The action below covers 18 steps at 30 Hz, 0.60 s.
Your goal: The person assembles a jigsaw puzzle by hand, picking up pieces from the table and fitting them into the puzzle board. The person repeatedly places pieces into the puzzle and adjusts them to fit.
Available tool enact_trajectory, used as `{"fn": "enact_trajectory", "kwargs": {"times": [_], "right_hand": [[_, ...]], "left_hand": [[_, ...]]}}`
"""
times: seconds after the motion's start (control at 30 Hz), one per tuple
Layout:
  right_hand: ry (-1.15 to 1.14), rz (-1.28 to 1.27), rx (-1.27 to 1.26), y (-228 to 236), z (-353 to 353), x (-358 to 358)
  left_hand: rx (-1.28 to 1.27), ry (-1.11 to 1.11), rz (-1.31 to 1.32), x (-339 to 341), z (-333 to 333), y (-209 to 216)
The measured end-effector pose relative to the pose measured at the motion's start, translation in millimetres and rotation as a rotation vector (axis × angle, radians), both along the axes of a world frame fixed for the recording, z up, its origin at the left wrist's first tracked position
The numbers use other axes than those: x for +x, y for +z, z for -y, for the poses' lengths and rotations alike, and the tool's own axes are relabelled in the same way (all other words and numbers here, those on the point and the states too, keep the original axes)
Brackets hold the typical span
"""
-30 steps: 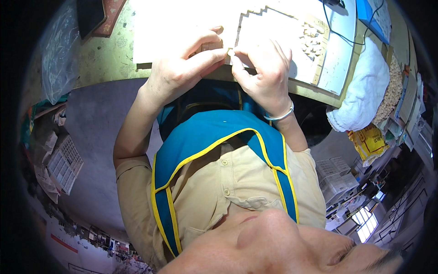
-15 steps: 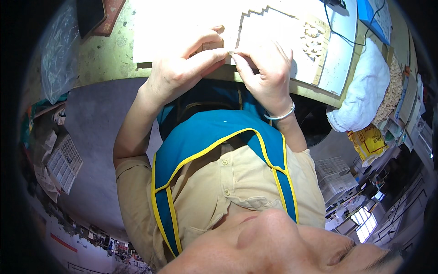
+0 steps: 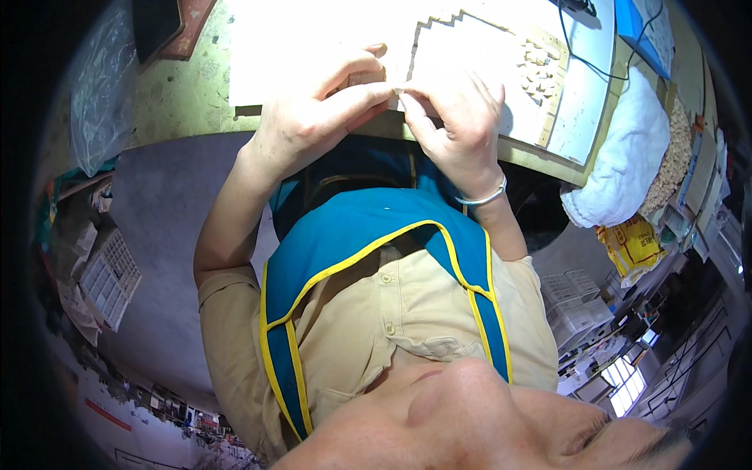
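Over the near edge of the brightly lit worktable, my left hand (image 3: 313, 113) and my right hand (image 3: 462, 113) meet fingertip to fingertip. Pinched between them is a small pale piece (image 3: 399, 89), too tiny and overexposed for its kind to show. Both hands are closed on it, my left with thumb and forefinger, my right with thumb and forefinger from the other side. To the right of my right hand lies a shallow wooden tray (image 3: 558, 90) holding several small cream-coloured pieces (image 3: 536, 74). A stepped dark-edged outline (image 3: 439, 21) shows on the white surface beyond my fingers.
A white cloth (image 3: 627, 149) drapes over the table's right corner beside a heap of beige granules (image 3: 672, 153). Behind it are a blue box (image 3: 646, 35) and a black cable (image 3: 583, 61). A clear plastic bag (image 3: 102, 102) hangs at the left edge, near a dark flat object (image 3: 157, 27).
My hands stay in nearly the same place, with only a slight shift at the fingertips around the small piece.
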State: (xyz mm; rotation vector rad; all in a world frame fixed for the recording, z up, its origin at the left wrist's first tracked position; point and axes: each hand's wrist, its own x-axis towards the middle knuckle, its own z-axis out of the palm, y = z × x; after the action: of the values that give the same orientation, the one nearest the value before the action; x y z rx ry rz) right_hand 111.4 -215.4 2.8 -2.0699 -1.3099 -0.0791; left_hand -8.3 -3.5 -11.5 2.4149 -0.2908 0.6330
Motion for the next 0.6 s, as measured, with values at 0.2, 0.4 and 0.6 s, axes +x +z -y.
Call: {"fn": "enact_trajectory", "kwargs": {"times": [0.2, 0.4, 0.6], "right_hand": [[-0.004, 0.028, -0.026, -1.0, 1.6, 1.9], [0.004, 0.055, -0.021, 0.9, 0.2, 2.3], [0.003, 0.015, 0.019, -6.8, 0.4, 1.0]], "left_hand": [[-0.004, 0.007, 0.004, 0.6, 0.4, 0.3], [-0.006, -0.001, 0.012, 0.3, -0.4, -1.2], [-0.002, -0.001, 0.013, 0.7, 0.0, 0.4]]}}
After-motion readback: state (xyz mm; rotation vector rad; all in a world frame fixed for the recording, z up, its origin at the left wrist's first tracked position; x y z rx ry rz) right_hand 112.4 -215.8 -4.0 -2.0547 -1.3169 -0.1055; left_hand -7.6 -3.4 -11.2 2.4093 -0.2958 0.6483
